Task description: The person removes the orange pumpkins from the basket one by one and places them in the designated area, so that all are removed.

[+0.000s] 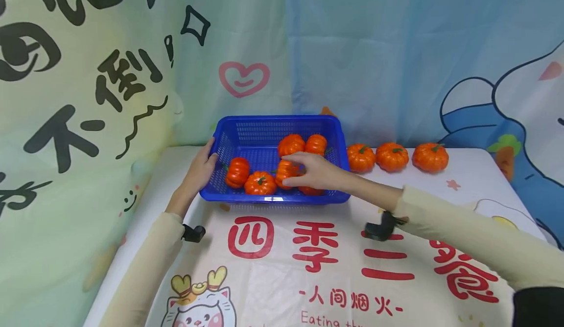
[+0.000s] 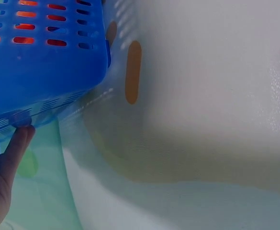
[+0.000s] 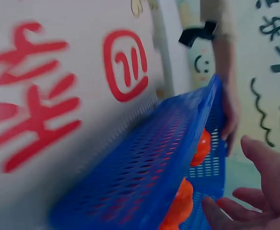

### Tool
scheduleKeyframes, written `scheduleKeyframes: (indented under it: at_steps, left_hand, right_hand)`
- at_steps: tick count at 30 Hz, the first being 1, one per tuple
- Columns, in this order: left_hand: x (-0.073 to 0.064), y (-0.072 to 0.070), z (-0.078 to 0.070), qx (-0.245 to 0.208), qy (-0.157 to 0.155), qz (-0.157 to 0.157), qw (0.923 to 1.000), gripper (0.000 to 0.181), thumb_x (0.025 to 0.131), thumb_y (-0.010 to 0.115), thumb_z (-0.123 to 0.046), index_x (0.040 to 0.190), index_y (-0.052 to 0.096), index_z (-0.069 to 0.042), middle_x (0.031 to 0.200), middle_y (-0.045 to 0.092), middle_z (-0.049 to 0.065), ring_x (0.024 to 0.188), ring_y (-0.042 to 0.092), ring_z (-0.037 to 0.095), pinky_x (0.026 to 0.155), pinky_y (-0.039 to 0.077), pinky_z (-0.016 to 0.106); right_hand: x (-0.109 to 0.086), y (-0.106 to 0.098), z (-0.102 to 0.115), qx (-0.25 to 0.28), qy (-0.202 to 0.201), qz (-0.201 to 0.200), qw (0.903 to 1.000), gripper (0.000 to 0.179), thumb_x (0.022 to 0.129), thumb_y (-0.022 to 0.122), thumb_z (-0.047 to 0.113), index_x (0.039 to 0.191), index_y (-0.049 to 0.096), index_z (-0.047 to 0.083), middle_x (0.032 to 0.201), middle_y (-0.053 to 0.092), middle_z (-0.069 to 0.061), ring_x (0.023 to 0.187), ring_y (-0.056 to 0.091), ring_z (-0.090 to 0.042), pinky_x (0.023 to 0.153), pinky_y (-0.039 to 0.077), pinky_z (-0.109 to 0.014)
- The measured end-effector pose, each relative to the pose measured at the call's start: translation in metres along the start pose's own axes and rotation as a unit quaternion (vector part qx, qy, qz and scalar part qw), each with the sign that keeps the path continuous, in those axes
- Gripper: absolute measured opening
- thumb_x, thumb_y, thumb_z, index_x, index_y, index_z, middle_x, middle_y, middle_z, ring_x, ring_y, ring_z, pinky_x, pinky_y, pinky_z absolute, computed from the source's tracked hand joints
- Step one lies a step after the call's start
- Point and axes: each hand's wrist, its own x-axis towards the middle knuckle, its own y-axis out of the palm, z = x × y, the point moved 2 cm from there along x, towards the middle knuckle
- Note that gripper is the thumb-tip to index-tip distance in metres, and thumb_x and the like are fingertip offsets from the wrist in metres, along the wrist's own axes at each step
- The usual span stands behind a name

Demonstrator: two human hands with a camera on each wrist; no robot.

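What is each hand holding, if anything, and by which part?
The left hand holds the blue basket by its left end; the right hand, spread open, holds nothing.

The left sleeve [image 1: 143, 268] at eight o'clock and the right sleeve [image 1: 467, 239] at four are pale beige — with small black wrist devices [image 1: 382, 226].

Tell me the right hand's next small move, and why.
Probably close the right hand gently on the pumpkin at its fingertips. In the head view its thumb and fingers frame that pumpkin, while the right wrist view shows them spread, with no clear grip. The left hand holds the left side of the blue basket, which should help steady it.
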Motion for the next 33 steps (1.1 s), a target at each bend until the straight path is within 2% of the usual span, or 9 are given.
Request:
scheduleKeyframes:
  at_steps: [6, 11, 18, 27, 30, 33]
  left_hand:
    - [-0.002, 0.001, 0.002, -0.005, 0.002, -0.006, 1.0, 0.058, 0.101, 0.034, -0.017, 0.155, 0.017, -0.004, 0.159, 0.022, 0.023, 0.148, 0.022, 0.04, 0.122, 0.016, 0.053]
    - [-0.002, 0.002, 0.003, -0.005, -0.002, -0.007, 1.0, 0.057, 0.102, 0.034, -0.018, 0.155, 0.018, -0.006, 0.16, 0.023, 0.021, 0.148, 0.023, 0.039, 0.122, 0.017, 0.052]
    - [-0.001, -0.002, 0.003, -0.006, -0.004, -0.008, 0.9999, 0.057, 0.102, 0.034, -0.02, 0.156, 0.018, -0.008, 0.16, 0.024, 0.02, 0.148, 0.024, 0.038, 0.122, 0.017, 0.053]
    - [-0.002, -0.002, 0.0, -0.004, -0.006, -0.007, 0.9999, 0.058, 0.102, 0.033, -0.019, 0.156, 0.017, -0.007, 0.159, 0.024, 0.021, 0.147, 0.024, 0.039, 0.122, 0.018, 0.053]
    - [-0.002, -0.002, -0.001, -0.002, -0.006, -0.009, 0.9999, 0.058, 0.102, 0.034, -0.019, 0.156, 0.017, -0.007, 0.159, 0.025, 0.021, 0.147, 0.025, 0.039, 0.122, 0.018, 0.053]
    - [-0.001, -0.003, -0.001, -0.001, -0.003, -0.009, 1.0, 0.058, 0.102, 0.034, -0.019, 0.155, 0.018, -0.007, 0.159, 0.025, 0.022, 0.147, 0.026, 0.039, 0.122, 0.019, 0.053]
  right_hand:
    - [0.086, 0.028, 0.022, -0.047, 0.002, 0.084, 0.9954, 0.073, 0.088, 0.067, 0.04, 0.146, 0.041, 0.004, 0.149, 0.046, -0.015, 0.131, 0.052, -0.03, 0.11, 0.044, -0.041]
    - [0.124, 0.048, 0.034, -0.064, 0.037, 0.121, 0.99, 0.076, 0.088, 0.068, 0.043, 0.147, 0.04, 0.006, 0.152, 0.044, -0.012, 0.14, 0.043, -0.027, 0.116, 0.037, -0.04]
    - [0.144, 0.064, 0.044, -0.056, 0.036, 0.139, 0.9881, 0.077, 0.087, 0.07, 0.038, 0.149, 0.037, 0.007, 0.152, 0.044, -0.013, 0.137, 0.045, -0.026, 0.115, 0.038, -0.038]
    - [0.151, 0.069, 0.046, -0.066, 0.042, 0.151, 0.9854, 0.079, 0.085, 0.072, 0.039, 0.149, 0.038, 0.007, 0.146, 0.049, -0.014, 0.132, 0.05, -0.026, 0.114, 0.04, -0.036]
    - [0.152, 0.068, 0.046, -0.071, 0.041, 0.145, 0.986, 0.078, 0.084, 0.074, 0.039, 0.147, 0.041, 0.006, 0.141, 0.053, -0.013, 0.126, 0.054, -0.024, 0.109, 0.044, -0.033]
    - [0.148, 0.059, 0.052, -0.082, 0.032, 0.119, 0.9891, 0.077, 0.082, 0.075, 0.039, 0.144, 0.045, 0.005, 0.135, 0.058, -0.012, 0.119, 0.058, -0.023, 0.103, 0.049, -0.032]
